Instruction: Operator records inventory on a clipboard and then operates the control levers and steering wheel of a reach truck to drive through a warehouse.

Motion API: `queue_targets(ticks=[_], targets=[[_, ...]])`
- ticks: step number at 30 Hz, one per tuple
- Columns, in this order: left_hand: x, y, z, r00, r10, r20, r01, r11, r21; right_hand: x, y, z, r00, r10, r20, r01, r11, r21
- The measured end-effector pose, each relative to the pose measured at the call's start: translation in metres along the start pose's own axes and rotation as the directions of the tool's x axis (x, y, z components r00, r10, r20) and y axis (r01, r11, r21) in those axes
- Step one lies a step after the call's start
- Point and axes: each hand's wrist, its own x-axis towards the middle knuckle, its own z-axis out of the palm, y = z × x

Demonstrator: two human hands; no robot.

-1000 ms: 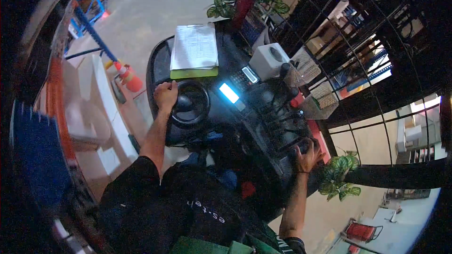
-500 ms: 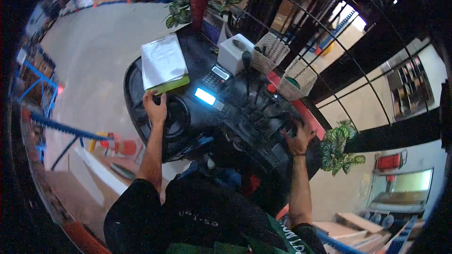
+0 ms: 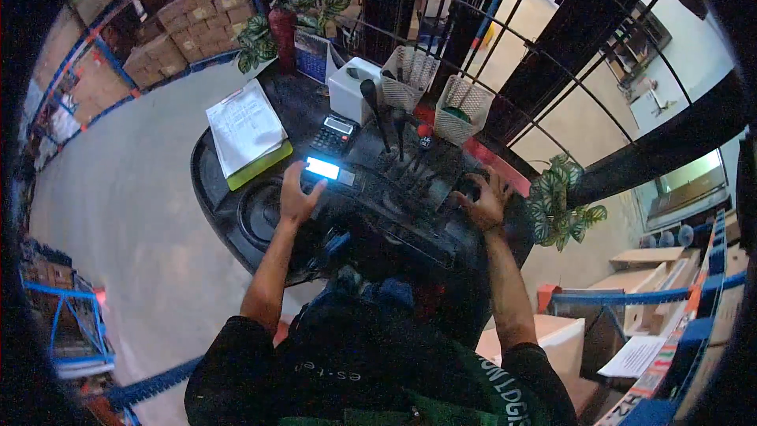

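My left hand [image 3: 298,199] is at the near left edge of a small lit display [image 3: 322,168], thumb and fingers apart with nothing between them. Below and left of it a round black steering wheel [image 3: 262,213] is set in the dark console [image 3: 225,230]. On the console's right side my right hand [image 3: 484,203] curls around a black control handle [image 3: 467,189], mostly hidden under the fingers. Several black levers [image 3: 374,110], one of them with a red top [image 3: 425,132], rise between the hands. A clipboard with white sheets [image 3: 246,126] lies over a lime-green folder [image 3: 264,167] at left.
Beyond the display are a calculator [image 3: 334,132], a white box [image 3: 353,91] and two mesh baskets [image 3: 465,109]. A red cylinder [image 3: 282,38] stands by leafy plants [image 3: 254,41]. A wire grille [image 3: 530,47] bounds the far right. Racks with cartons [image 3: 197,20] surround the pale floor [image 3: 134,158].
My left hand has moved right, from the folder's lower edge beside the wheel to the lit display. My right hand stays at the control handle. The surrounding racks and floor have shifted around the console.
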Motion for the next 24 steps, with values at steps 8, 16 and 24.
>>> queue_targets(ticks=[8,16,24], targets=[[0.081,0.224,0.035,0.962,0.174,0.212,-0.037,0.849,-0.527,-0.023,0.069,-0.029,0.996,-0.063,-0.068,0.059,0.996,-0.062],[0.083,0.244,0.107,0.913,0.180,0.366,0.006,0.892,-0.453,-0.079,0.093,-0.029,1.000,0.012,-0.018,-0.014,0.995,-0.098],[0.023,0.235,0.140,0.940,0.191,0.282,-0.090,0.938,-0.334,-0.137,0.120,0.003,0.995,-0.022,-0.097,0.014,0.997,-0.076]])
